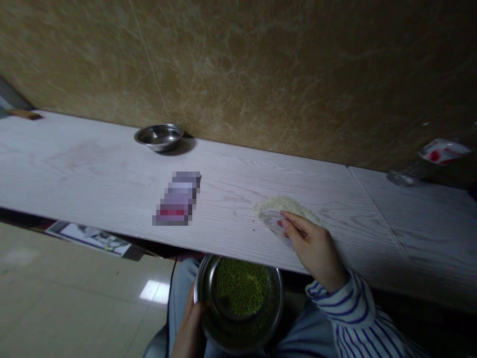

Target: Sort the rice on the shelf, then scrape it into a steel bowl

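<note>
My right hand (313,248) rests at the table's front edge, its fingers pinching a piece of clear plastic (274,223), probably a bag. It lies against a pale pile of rice (285,206) spread on the tabletop. My left hand (190,330) grips the rim of a steel bowl (203,291), held tilted low over my lap below the table edge. Green mung beans (240,288) fill the bowl's middle. A pixelated flat package (179,199) lies on the table to the left of the rice.
A small steel bowl (159,136) stands at the back of the white wood-grain table (93,169), against a brown marbled wall (238,74). At far right are a red-and-white wrapper (443,151) and a glassy object (404,176). Printed paper (89,237) lies on the tiled floor.
</note>
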The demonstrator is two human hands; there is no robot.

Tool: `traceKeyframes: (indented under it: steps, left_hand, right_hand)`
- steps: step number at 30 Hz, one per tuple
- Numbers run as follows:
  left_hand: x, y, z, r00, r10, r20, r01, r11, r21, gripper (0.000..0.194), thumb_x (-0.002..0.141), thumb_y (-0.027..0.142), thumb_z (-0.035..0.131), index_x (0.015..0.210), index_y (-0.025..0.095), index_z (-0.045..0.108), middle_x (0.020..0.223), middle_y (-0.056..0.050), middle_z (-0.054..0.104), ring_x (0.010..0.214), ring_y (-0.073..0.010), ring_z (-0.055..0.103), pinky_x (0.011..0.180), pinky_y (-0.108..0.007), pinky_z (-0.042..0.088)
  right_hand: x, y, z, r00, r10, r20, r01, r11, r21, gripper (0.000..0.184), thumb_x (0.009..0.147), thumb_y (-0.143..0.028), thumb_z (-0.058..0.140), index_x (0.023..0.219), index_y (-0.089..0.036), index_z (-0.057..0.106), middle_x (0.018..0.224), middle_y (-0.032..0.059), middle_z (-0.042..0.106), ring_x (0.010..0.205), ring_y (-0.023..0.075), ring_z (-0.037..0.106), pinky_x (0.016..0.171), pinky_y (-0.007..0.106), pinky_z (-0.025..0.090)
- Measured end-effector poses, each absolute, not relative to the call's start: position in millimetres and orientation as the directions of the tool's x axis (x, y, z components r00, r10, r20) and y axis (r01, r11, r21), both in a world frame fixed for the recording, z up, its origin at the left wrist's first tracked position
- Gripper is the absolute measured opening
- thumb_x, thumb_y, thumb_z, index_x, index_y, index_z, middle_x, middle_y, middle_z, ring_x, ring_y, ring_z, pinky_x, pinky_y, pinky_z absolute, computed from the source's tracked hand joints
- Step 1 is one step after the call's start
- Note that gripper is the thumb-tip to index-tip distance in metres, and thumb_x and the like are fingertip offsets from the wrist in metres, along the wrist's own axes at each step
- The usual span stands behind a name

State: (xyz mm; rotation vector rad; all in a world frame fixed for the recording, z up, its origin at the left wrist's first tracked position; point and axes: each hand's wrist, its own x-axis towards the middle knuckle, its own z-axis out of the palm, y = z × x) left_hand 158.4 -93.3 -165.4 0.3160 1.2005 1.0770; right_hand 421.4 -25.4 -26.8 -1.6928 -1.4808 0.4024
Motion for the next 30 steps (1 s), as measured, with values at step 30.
traceKeyframes:
  steps: [30]
  left_hand:
    - [166.1,-94.8,-136.9,-0.08,0.829,-0.553,-0.461,0.461,0.758,0.067,0.07,0.038,0.072,0.135,0.027,0.065,0.134,-0.007,0.073,0.14,-0.0409,0.052,0.118,-0.059,0.037]
  right_hand:
    - [406.2,-26.1,-26.8,0.194,0.958,0.211,0.646,0.037,-0.762,0.036,0.094,-0.031,0.055,0.115,-0.017,0.08,0.105,0.0128,0.082,0.091,0.0278,0.079,0.081,0.04,0.065]
